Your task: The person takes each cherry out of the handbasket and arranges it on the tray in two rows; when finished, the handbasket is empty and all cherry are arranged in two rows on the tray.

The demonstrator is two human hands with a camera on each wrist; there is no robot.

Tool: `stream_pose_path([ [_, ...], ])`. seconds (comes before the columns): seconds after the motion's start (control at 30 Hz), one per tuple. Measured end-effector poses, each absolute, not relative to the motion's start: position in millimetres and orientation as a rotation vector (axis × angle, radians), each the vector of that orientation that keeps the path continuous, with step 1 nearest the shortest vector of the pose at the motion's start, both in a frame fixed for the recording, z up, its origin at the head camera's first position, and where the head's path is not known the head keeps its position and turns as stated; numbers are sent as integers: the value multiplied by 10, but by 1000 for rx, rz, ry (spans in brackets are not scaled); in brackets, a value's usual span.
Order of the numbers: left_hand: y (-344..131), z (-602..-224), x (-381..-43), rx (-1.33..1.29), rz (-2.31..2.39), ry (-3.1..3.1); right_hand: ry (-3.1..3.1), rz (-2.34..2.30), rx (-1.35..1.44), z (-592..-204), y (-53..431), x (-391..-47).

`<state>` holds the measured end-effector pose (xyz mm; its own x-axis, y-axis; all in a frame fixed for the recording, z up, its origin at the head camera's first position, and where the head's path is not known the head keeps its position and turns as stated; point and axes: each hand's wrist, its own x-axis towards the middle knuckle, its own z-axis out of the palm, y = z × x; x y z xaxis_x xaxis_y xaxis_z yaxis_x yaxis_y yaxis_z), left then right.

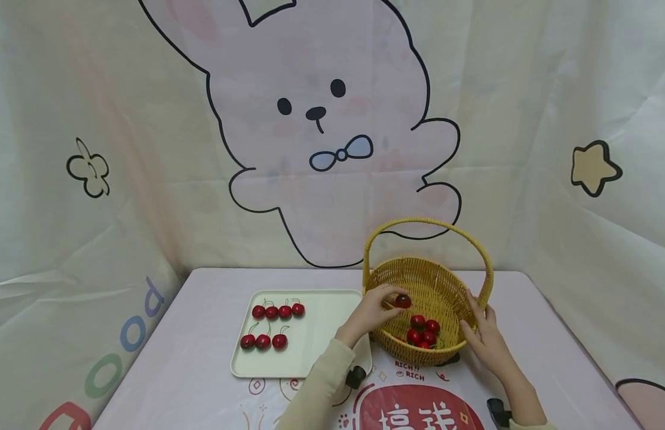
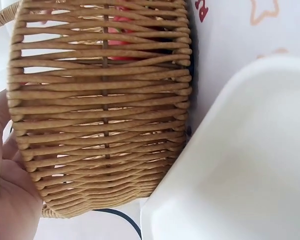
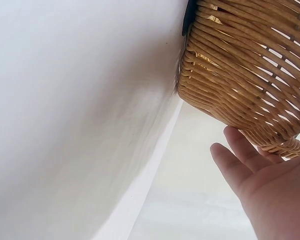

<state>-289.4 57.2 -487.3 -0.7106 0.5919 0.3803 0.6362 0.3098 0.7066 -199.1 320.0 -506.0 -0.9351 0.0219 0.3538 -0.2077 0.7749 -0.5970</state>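
Now the left hand (image 1: 371,307) pinches a cherry (image 1: 403,301) over the basket (image 1: 418,357), stem direction unclear; the right hand (image 1: 488,343) grips its rim. Above their fingers arches the handle (image 1: 418,220); nearer, the surface (image 1: 536,334) reads "RICH" (image 1: 415,376).

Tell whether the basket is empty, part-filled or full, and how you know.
Part-filled: several cherries lie low inside the basket, with bare weave showing behind them.

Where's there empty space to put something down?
Bare table lies left of the tray and right of the right hand. The tray has bare room between its cherries and the left hand. The basket's front is crowded: cherries bunch there, and the left hand pinches another cherry over them.
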Motion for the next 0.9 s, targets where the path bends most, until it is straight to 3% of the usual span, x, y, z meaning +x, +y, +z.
stream_pose_path([
  [0.3, 531, -4782, -2766, -1056, -1549, -2428, -2614, 944, 148, -5087, 3213, -1978],
  [0.9, 239, -4683, -2602, -1080, -1650, -2290, -2628, 936, 140, -5078, 3214, -1982],
])
